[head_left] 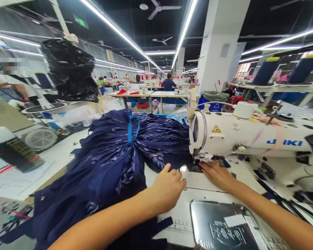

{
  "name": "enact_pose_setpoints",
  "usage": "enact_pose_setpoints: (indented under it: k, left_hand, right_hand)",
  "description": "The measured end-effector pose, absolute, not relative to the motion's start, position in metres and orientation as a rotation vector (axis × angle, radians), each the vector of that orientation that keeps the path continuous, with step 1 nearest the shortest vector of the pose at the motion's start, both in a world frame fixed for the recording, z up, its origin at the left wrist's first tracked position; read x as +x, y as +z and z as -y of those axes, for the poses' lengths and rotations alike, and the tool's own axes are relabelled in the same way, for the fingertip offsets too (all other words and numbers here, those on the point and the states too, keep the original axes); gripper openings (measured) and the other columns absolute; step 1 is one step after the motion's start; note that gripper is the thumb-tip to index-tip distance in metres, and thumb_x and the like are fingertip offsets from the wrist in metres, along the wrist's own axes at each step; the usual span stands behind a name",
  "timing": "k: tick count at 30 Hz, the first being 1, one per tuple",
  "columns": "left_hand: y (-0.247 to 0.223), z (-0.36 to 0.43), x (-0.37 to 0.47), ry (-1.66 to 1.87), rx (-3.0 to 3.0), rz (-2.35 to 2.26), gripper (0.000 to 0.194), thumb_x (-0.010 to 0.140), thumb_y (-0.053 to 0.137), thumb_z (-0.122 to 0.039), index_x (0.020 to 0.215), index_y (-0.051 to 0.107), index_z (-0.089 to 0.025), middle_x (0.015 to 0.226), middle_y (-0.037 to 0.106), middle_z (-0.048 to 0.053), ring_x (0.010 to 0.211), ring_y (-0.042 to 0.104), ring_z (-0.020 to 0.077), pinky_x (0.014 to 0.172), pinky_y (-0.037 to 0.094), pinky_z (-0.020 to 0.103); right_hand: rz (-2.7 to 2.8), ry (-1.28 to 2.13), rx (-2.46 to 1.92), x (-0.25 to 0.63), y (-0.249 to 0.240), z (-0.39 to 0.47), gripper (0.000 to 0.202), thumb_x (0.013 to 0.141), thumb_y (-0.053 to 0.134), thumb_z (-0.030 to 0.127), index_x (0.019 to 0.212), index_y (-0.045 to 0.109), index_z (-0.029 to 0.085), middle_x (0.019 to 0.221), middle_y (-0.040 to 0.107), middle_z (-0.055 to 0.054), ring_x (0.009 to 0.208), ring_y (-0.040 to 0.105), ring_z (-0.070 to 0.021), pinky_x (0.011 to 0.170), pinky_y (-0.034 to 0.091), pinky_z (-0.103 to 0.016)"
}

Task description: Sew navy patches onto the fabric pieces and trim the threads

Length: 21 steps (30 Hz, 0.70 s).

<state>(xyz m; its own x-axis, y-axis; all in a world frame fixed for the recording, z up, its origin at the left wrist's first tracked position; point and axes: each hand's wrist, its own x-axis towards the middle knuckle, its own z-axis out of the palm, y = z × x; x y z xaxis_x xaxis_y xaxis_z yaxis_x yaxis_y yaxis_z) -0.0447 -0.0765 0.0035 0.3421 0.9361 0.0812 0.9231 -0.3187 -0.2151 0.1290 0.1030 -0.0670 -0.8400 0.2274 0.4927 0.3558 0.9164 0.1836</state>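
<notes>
A white sewing machine (pixel 224 133) stands at the right. My right hand (pixel 215 173) lies under its head, just right of the needle area, its fingertips at dark fabric there; what they hold is hidden. My left hand (pixel 168 187) is left of the needle over the white machine bed, with its fingers curled; whether it grips anything is hard to make out. A large bundle of navy fabric pieces (pixel 101 163), tied with a blue strip (pixel 130 130), spreads over the table at the left and reaches behind the needle.
A shiny metal cover plate (pixel 219 222) lies in the bed at the front. A dark bottle (pixel 15 152) and papers are at the left, below a hanging black bag (pixel 69 69). Thread cones (pixel 267 72) stand at the right. People sit farther back.
</notes>
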Motion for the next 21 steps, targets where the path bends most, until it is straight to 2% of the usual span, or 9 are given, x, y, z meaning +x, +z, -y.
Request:
enact_pose_setpoints:
  k: [2,4,6,11,13,15,17,19,21]
  left_hand:
    - [0.013,0.113,-0.065,0.078,-2.307,1.691,0.023,0.075,0.053,-0.014,0.098,0.057,-0.015,0.108,0.06,0.011,0.093,0.055,0.0214,0.082,0.037,0.037]
    - [0.021,0.144,-0.092,0.109,-2.136,1.743,0.032,0.07,0.054,-0.008,0.102,0.057,-0.016,0.122,0.053,0.012,0.108,0.048,0.0256,0.086,0.035,0.038]
    - [0.028,0.165,-0.115,0.172,-2.033,1.811,0.042,0.067,0.054,-0.005,0.106,0.056,-0.018,0.128,0.048,0.011,0.113,0.044,0.0281,0.088,0.034,0.041]
    - [0.039,0.176,-0.132,0.274,-2.028,1.87,0.047,0.068,0.057,-0.011,0.114,0.053,-0.022,0.119,0.054,0.01,0.118,0.039,0.0293,0.097,0.025,0.048]
    - [0.038,0.168,-0.127,0.326,-2.106,1.803,0.055,0.066,0.061,-0.016,0.12,0.048,-0.023,0.126,0.049,0.011,0.122,0.035,0.0292,0.099,0.021,0.049]
    - [0.03,0.155,-0.123,0.431,-2.163,1.758,0.06,0.063,0.066,-0.017,0.12,0.049,-0.023,0.128,0.048,0.012,0.116,0.041,0.0277,0.096,0.026,0.045]
    - [0.019,0.14,-0.123,0.553,-2.15,1.749,0.046,0.064,0.066,-0.014,0.108,0.058,-0.022,0.118,0.057,0.012,0.103,0.049,0.0254,0.087,0.031,0.04]
    - [0.01,0.127,-0.128,0.609,-2.125,1.748,0.023,0.067,0.063,-0.01,0.087,0.066,-0.022,0.101,0.065,0.009,0.094,0.052,0.0236,0.08,0.032,0.037]
    - [0.009,0.118,-0.139,0.566,-2.16,1.746,0.015,0.067,0.061,-0.007,0.067,0.065,-0.022,0.084,0.067,0.006,0.089,0.051,0.022,0.076,0.03,0.035]
  right_hand:
    - [2.613,-0.326,-0.337,0.131,-0.057,-0.089,0.029,0.082,0.037,0.008,0.082,0.065,0.016,0.087,0.066,-0.013,0.078,0.06,-0.024,0.073,0.046,-0.04]
    - [2.647,-0.17,-0.233,0.129,-0.046,-0.067,0.03,0.084,0.035,0.01,0.081,0.064,0.018,0.085,0.065,-0.011,0.077,0.06,-0.0222,0.075,0.047,-0.039]
    - [2.689,0.091,-0.122,0.12,-0.038,-0.04,0.029,0.087,0.035,0.013,0.089,0.063,0.018,0.089,0.065,-0.01,0.08,0.06,-0.0201,0.074,0.049,-0.036]
    - [2.7,0.733,-0.013,0.075,-0.034,0.011,0.036,0.086,0.044,0.025,0.122,0.049,0.019,0.114,0.059,-0.011,0.102,0.057,-0.0195,0.089,0.046,-0.034]
    - [2.64,0.894,-0.037,0.051,-0.039,0.018,0.043,0.086,0.045,0.028,0.128,0.043,0.019,0.12,0.056,-0.011,0.108,0.054,-0.0196,0.093,0.043,-0.035]
    - [2.551,0.97,-0.156,0.027,-0.045,0.016,0.047,0.086,0.044,0.029,0.131,0.038,0.018,0.126,0.052,-0.013,0.109,0.053,-0.0204,0.095,0.042,-0.038]
    - [2.471,0.956,-0.338,0.005,-0.049,0.008,0.048,0.087,0.042,0.028,0.132,0.036,0.015,0.129,0.048,-0.016,0.109,0.054,-0.022,0.095,0.041,-0.041]
    - [2.419,0.892,-0.491,-0.012,-0.051,-0.003,0.049,0.087,0.04,0.028,0.133,0.036,0.011,0.131,0.046,-0.018,0.115,0.049,-0.0237,0.096,0.039,-0.043]
    - [2.397,0.835,-0.584,-0.024,-0.05,-0.015,0.049,0.088,0.038,0.028,0.133,0.035,0.01,0.132,0.045,-0.017,0.122,0.042,-0.0235,0.098,0.037,-0.042]
